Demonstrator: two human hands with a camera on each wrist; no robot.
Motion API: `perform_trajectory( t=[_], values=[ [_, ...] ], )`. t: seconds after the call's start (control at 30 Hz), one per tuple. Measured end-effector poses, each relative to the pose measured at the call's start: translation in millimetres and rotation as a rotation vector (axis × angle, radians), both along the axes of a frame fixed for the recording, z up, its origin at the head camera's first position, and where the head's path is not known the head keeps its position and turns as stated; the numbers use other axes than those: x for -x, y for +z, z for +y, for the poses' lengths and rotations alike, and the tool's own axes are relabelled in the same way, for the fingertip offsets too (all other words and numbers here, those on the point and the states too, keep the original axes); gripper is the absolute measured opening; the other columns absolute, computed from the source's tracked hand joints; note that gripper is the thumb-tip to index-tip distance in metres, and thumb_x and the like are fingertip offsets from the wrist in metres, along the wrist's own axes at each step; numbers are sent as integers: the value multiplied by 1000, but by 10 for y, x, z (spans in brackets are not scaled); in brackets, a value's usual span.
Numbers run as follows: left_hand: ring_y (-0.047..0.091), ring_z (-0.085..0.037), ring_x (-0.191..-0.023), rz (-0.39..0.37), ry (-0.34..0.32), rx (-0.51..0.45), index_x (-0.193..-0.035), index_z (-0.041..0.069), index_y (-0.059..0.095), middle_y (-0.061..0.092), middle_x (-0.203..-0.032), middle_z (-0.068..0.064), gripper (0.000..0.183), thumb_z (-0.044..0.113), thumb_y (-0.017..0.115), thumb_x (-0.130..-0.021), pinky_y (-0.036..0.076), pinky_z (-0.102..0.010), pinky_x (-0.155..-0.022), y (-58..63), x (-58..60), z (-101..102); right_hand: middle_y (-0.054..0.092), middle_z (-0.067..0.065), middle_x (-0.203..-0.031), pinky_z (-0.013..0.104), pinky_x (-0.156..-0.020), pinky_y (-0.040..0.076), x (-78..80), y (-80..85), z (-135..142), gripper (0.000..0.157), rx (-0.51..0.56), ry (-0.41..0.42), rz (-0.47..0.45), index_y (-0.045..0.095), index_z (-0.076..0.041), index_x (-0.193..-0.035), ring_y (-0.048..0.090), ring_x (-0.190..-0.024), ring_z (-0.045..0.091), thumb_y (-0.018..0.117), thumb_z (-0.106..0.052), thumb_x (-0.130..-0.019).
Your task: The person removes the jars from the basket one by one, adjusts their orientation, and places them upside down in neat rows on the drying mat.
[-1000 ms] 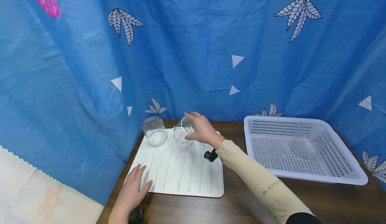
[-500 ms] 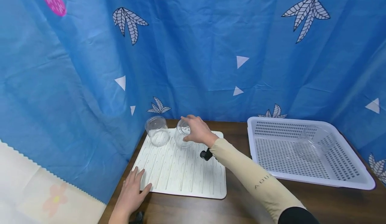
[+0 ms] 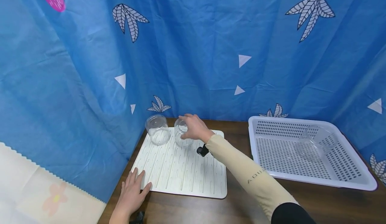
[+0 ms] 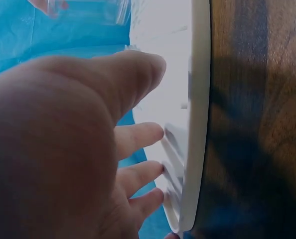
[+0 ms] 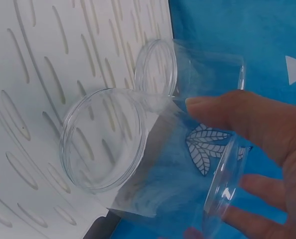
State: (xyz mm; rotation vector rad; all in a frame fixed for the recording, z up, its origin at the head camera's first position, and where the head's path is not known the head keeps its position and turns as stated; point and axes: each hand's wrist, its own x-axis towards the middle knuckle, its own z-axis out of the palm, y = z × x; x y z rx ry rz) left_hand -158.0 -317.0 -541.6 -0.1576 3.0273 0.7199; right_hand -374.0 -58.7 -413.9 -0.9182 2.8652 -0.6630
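My right hand [image 3: 195, 127] grips a clear plastic jar [image 3: 180, 137] by its upper part, at the back of a white ribbed mat [image 3: 184, 175]. In the right wrist view, the thumb lies along the jar's side and the fingers reach round its far end, while its round lower rim sits right at the mat. A second clear jar [image 3: 157, 129] stands to the left at the mat's back corner, close beside it. My left hand [image 3: 131, 194] rests at the mat's front left corner with fingers extended; in the left wrist view its fingertips [image 4: 150, 132] touch the mat.
A white perforated plastic basket [image 3: 316, 181] stands on the right of the brown wooden table [image 3: 241, 197]. Inside it lies another clear jar [image 3: 316, 142]. A patterned blue curtain [image 3: 193, 56] hangs behind the table and along its left side.
My right hand has brought the jar from a tilted position to upright on the mat, shifting slightly left relative to it. The left hand has stayed near the same corner.
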Motion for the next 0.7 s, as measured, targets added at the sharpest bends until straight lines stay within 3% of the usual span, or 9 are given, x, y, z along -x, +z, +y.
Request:
perform_trajectory(
  t=[0.3, 0.53, 0.7],
  values=[
    [12, -66, -156, -21, -2, -22, -156, -14, 48, 21, -167, -46, 70, 33, 69, -109, 16, -82, -121, 13, -1, -15, 52, 16, -164, 47, -123, 42, 111, -62, -61, 89, -18, 12, 27, 53, -9, -162, 49, -149, 38, 96, -29, -87],
    [15, -67, -155, -9, -6, 11, -152, -14, 50, 25, -165, -48, 68, 33, 71, -107, 16, -82, -121, 8, 9, -9, 46, 16, -168, 53, -126, 38, 139, -110, -110, 91, -43, -9, 6, 51, -12, -164, 39, -156, 45, 95, -34, -88],
    [18, -68, -154, 9, -8, 30, -149, -17, 51, 28, -162, -50, 70, 30, 75, -104, 20, -79, -122, -8, 22, 5, 44, 14, -170, 54, -122, 43, 162, -136, -140, 92, -61, -22, 6, 50, -15, -166, 36, -158, 45, 95, -37, -88]
  ],
)
